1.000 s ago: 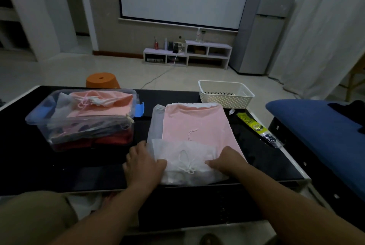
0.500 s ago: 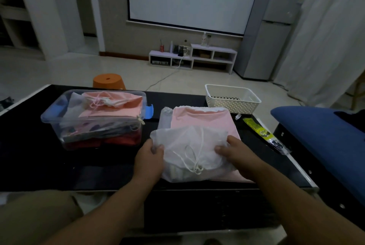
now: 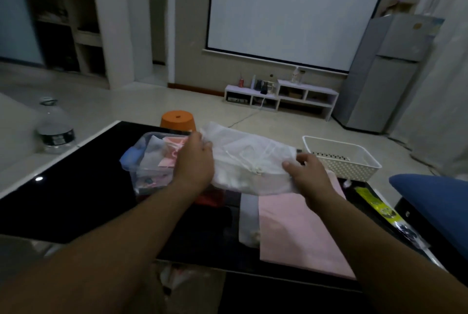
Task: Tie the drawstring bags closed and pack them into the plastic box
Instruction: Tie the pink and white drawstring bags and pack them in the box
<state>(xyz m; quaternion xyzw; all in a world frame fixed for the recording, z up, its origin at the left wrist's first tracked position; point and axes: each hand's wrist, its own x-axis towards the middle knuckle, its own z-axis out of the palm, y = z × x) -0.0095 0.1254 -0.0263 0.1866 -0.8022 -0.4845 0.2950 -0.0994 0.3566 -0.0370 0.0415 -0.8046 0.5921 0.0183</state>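
A white drawstring bag (image 3: 249, 161) with a knotted cord hangs in the air between both my hands. My left hand (image 3: 195, 161) grips its left edge, just above the clear plastic box (image 3: 138, 161). My right hand (image 3: 307, 174) pinches the bag's right edge. The box holds several folded bags, pink, white and blue among them; my left hand hides its right half. A pink drawstring bag (image 3: 301, 230) lies flat on the black table (image 3: 76, 199), with the edge of a white bag (image 3: 248, 222) sticking out from under its left side.
A white perforated basket (image 3: 342, 159) stands at the table's far right. A yellow-green packet (image 3: 379, 210) lies along the right edge, next to a blue cushion (image 3: 435, 207). An orange stool (image 3: 178, 118) sits behind the table. A water bottle (image 3: 54, 129) stands at the left.
Both hands have lifted the white bag off the pink one and carried it up and left toward the plastic box. The camera view has shifted left.
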